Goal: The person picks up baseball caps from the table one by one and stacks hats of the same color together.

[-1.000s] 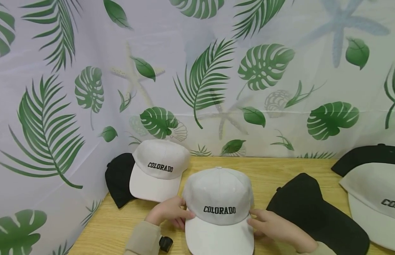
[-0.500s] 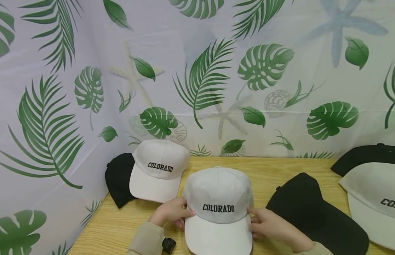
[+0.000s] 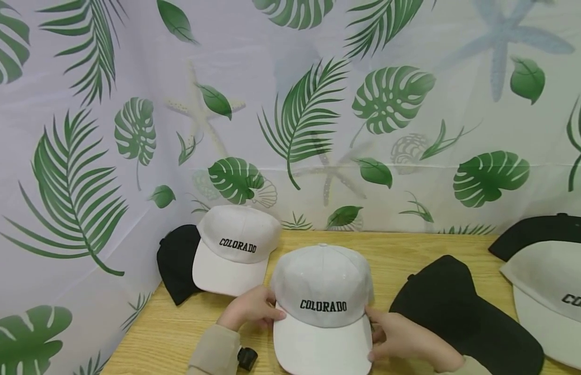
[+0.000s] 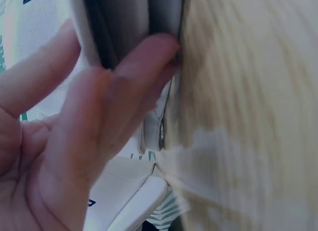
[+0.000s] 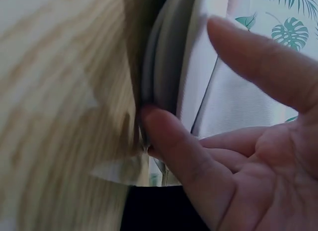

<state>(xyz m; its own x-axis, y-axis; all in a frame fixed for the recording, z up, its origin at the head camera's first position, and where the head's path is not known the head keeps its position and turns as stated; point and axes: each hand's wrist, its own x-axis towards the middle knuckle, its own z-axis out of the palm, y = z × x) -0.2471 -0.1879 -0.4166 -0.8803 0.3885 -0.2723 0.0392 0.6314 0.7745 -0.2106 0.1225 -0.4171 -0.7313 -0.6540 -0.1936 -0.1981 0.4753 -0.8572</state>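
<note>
A white baseball cap (image 3: 323,307) lettered COLORADO sits upright on the table, brim toward me. At its left side, my left hand (image 3: 253,310) pinches it where brim and crown meet, thumb on top. The left wrist view shows that hand's fingers (image 4: 134,67) tucked under the layered edge. My right hand (image 3: 398,336) grips the opposite side, with one fingertip near the crown seam and another lower at the brim's edge. In the right wrist view, a finger (image 5: 174,136) presses the cap's lower edge near the wood. The cap's inside is mostly hidden.
Behind on the left, a second white COLORADO cap (image 3: 239,245) overlaps a black cap (image 3: 178,260). A black cap (image 3: 464,312) lies to the right. Farther right, a pale cap (image 3: 548,291) partly covers another black one (image 3: 534,234). A leaf-print cloth (image 3: 318,130) hangs behind the wooden table (image 3: 389,242).
The fingers of my right hand have spread, one now lower along the brim's edge. The cap has barely moved. My left hand keeps nearly the same place.
</note>
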